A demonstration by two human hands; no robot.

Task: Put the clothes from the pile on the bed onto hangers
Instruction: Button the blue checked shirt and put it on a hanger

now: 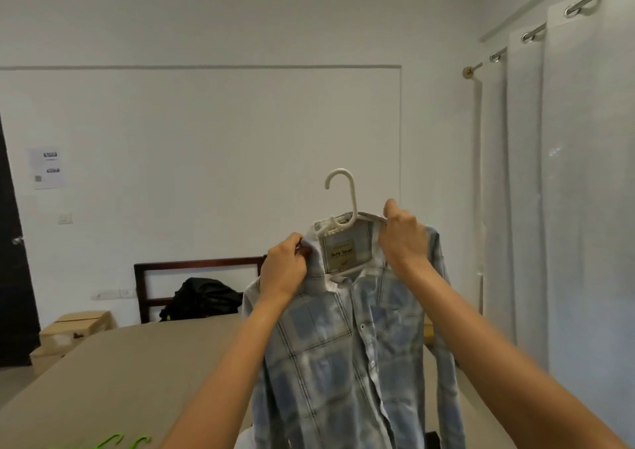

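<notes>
A pale blue and white checked shirt (347, 356) hangs in the air in front of me on a white plastic hanger (340, 187), whose hook sticks up above the collar. My left hand (285, 270) pinches the left side of the collar. My right hand (405, 235) grips the right side of the collar where it lies over the hanger's shoulder. The shirt's front faces me, with the label visible inside the neck. The lower hem runs out of view at the bottom edge.
The bed (113, 376) with a tan cover stretches below and left. Green hanger hooks (120, 441) peek in at the bottom left. A dark bag (202, 297) sits by the headboard (196, 266). Cardboard boxes (75, 328) stand at left, white curtains (556, 187) at right.
</notes>
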